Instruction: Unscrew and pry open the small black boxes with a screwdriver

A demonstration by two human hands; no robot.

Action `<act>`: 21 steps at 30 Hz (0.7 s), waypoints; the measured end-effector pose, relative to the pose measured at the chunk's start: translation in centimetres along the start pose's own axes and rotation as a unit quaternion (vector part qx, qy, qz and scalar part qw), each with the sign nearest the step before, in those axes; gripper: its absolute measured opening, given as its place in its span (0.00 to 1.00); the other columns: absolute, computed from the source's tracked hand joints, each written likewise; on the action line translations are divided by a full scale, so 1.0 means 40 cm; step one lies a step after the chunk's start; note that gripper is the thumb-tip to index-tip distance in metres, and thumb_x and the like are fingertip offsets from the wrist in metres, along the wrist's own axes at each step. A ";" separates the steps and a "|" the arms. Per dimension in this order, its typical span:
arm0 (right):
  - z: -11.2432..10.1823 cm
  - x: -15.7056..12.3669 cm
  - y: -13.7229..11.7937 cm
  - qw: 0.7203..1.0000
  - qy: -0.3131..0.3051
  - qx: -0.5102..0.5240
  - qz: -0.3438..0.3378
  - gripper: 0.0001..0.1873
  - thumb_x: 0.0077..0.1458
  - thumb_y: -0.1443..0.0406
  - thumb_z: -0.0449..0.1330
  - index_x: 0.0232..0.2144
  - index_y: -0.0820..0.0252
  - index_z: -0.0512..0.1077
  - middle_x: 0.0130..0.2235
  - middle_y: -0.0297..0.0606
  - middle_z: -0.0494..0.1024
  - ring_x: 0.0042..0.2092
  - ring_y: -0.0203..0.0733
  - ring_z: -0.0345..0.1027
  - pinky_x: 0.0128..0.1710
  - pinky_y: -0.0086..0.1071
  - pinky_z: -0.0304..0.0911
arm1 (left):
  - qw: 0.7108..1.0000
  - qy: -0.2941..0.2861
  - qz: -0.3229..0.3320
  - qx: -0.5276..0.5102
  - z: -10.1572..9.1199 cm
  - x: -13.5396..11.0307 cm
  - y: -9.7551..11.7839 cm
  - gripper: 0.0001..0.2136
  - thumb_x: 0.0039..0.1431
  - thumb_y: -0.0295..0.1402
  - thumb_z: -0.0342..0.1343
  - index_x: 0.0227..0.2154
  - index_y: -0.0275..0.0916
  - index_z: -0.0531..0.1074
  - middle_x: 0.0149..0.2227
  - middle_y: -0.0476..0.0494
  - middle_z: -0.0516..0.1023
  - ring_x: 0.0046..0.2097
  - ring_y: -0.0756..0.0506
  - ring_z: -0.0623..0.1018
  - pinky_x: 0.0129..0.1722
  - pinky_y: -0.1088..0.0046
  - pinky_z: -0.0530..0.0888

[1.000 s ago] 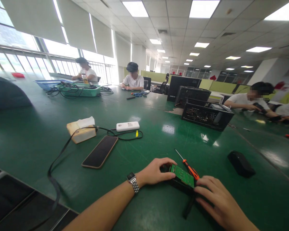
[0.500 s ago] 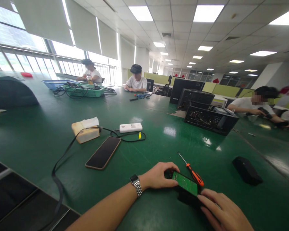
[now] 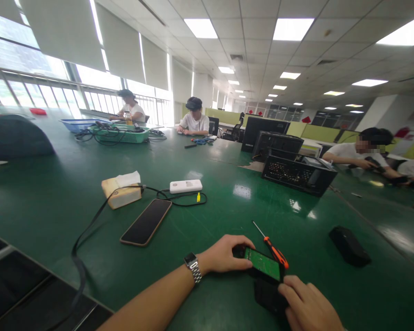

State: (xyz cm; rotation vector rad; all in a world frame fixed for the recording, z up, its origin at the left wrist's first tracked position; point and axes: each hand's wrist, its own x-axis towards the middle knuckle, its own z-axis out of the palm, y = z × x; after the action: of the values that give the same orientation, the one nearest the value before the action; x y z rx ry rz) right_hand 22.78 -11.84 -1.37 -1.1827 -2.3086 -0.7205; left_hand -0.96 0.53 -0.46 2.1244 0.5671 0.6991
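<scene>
A green circuit board (image 3: 263, 264) sits in a black casing (image 3: 267, 292) low on the table, between my two hands. My left hand (image 3: 227, 254), with a metal-banded watch on its wrist, grips the left end of the board's housing between thumb and fingers. At the right end, my right hand (image 3: 308, 301) has its fingers closed on the casing's edge; part of the casing is hidden by them. Just behind the board lies a screwdriver (image 3: 276, 252) with an orange and black handle, its shaft pointing away to the left.
A phone (image 3: 146, 222), a tissue pack (image 3: 121, 190), a white device (image 3: 185, 185) and a black cable (image 3: 86, 231) lie left. To the right is a black block-shaped object (image 3: 349, 246). Farther back stand an open computer case (image 3: 298, 174) and a green basket (image 3: 120, 134). Several people sit around.
My right hand has shifted slightly left, its fingers bunched closer on the casing's edge. The black part below the board shows more now. The whole view has tilted slightly.
</scene>
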 end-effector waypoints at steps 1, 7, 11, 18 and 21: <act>-0.005 0.007 -0.006 1.000 -0.005 0.003 0.006 0.15 0.57 0.71 0.44 0.37 0.58 0.70 0.34 0.39 0.79 0.25 0.37 0.73 0.23 0.28 0.65 | 1.000 0.000 0.000 -0.001 0.000 0.000 0.000 0.17 0.54 0.36 0.61 0.47 0.37 0.72 0.37 0.47 0.74 0.36 0.48 0.72 0.38 0.75 0.68; -0.040 0.027 0.000 0.996 -0.088 0.005 -0.029 0.19 0.58 0.63 0.48 0.50 0.61 0.67 0.35 0.39 0.78 0.23 0.35 0.74 0.19 0.25 0.66 | 1.000 -0.004 0.005 0.000 -0.003 0.000 0.000 0.18 0.54 0.36 0.62 0.47 0.37 0.72 0.39 0.46 0.75 0.39 0.46 0.73 0.41 0.74 0.69; -0.060 0.024 0.022 0.987 -0.145 -0.003 -0.076 0.23 0.47 0.69 0.54 0.48 0.57 0.68 0.34 0.37 0.79 0.26 0.40 0.75 0.23 0.30 0.70 | 1.000 -0.008 0.000 0.002 -0.006 0.000 -0.001 0.19 0.53 0.37 0.63 0.47 0.38 0.72 0.40 0.46 0.75 0.39 0.46 0.73 0.40 0.74 0.69; -0.073 0.041 0.036 0.977 -0.197 0.067 -0.055 0.21 0.51 0.66 0.56 0.48 0.57 0.68 0.41 0.41 0.81 0.34 0.43 0.78 0.30 0.29 0.72 | 1.000 -0.014 0.001 -0.024 -0.006 -0.002 -0.009 0.27 0.47 0.39 0.67 0.50 0.40 0.70 0.44 0.44 0.75 0.43 0.43 0.74 0.44 0.71 0.70; -0.086 0.078 0.058 0.972 -0.206 0.116 -0.005 0.27 0.57 0.60 0.56 0.58 0.54 0.58 0.48 0.43 0.78 0.40 0.44 0.77 0.34 0.31 0.73 | 0.999 0.002 -0.007 -0.048 -0.007 0.000 -0.013 0.32 0.45 0.41 0.68 0.54 0.41 0.66 0.46 0.43 0.75 0.45 0.43 0.74 0.45 0.70 0.69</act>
State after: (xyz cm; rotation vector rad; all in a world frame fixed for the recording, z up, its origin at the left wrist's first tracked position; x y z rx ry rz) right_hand 23.57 -10.98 3.67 -1.3050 -2.6443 -0.2076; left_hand -1.21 0.98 -0.73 2.0299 0.5389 0.7082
